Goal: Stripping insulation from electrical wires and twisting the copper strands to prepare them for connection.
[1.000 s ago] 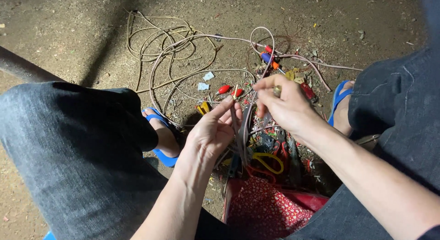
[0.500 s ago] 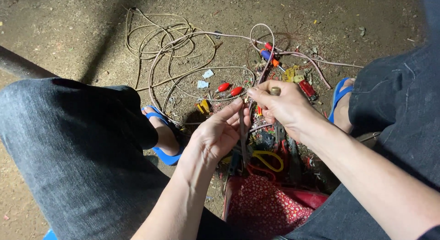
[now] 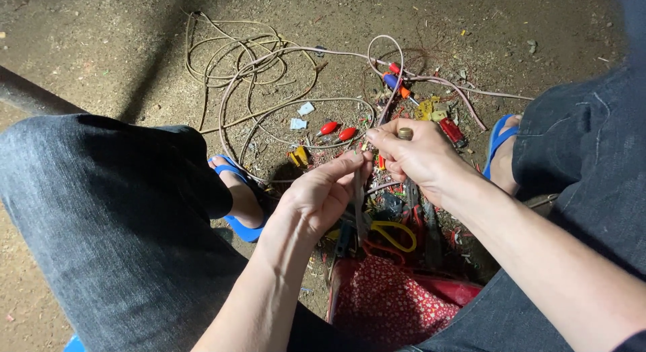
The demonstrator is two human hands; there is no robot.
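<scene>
1. Since a moment ago your hands have drawn a little closer together and the work has lifted slightly. The right hand [image 3: 420,157] has turned so its thumb now sits on top of the small brown-capped tool [image 3: 404,133]. That reads as a tighter, more settled hold on the wire.

2. Your left hand [image 3: 323,197] is mostly closed. Its thumb and forefinger pinch the thin grey wire [image 3: 359,197], which hangs down from the pinch toward the tools below. The other fingers curl loosely underneath.

3. Your right hand is clenched around the brown-capped tool, fingertips pressed together right beside the left thumb. Whether it also grips the wire's end I cannot tell; the fingers hide it.

4. The wire you are working sits between both hands, above the gap between your knees, with a pale loop of cable [image 3: 390,63] rising behind the right hand.

5. On the dirt floor [image 3: 101,43] beyond lie a coil of tan cable [image 3: 249,69], two red clips [image 3: 336,131] and yellow bits [image 3: 431,110].

6. Below your hands lie yellow-handled scissors [image 3: 393,234] just above a red patterned cloth [image 3: 390,305]. Blue sandals [image 3: 239,197] are on your feet.
</scene>
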